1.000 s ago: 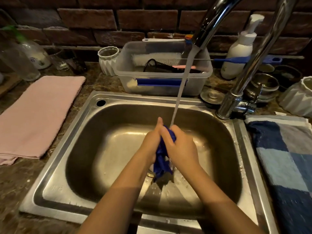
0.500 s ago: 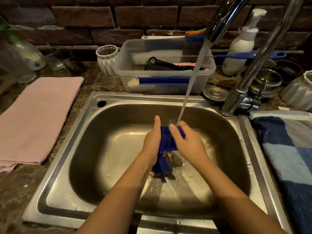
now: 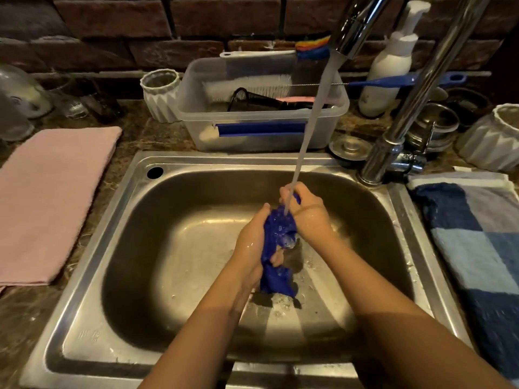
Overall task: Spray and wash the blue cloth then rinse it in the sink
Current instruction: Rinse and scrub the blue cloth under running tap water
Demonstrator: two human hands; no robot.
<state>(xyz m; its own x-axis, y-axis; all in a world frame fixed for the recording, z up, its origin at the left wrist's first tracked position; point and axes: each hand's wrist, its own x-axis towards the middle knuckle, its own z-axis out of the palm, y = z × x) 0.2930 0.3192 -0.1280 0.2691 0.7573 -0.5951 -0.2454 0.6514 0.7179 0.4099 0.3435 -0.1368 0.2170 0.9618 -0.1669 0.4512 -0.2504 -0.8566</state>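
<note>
Gripping the blue cloth (image 3: 276, 228) with both hands, I have it bunched low inside the sink (image 3: 168, 248); my left hand (image 3: 251, 245) curls round its middle, my right hand (image 3: 309, 217) pinches its top end; water (image 3: 309, 122) from the tap (image 3: 356, 26) lands there; a pink towel (image 3: 50, 197) lies left of the sink, a checked blue towel (image 3: 477, 248) right, a plastic tub (image 3: 252, 141) behind.

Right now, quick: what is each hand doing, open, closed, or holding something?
The left hand is closed, fingers curled round the blue cloth.
The right hand is closed, gripping the cloth's upper end under the running water.
</note>
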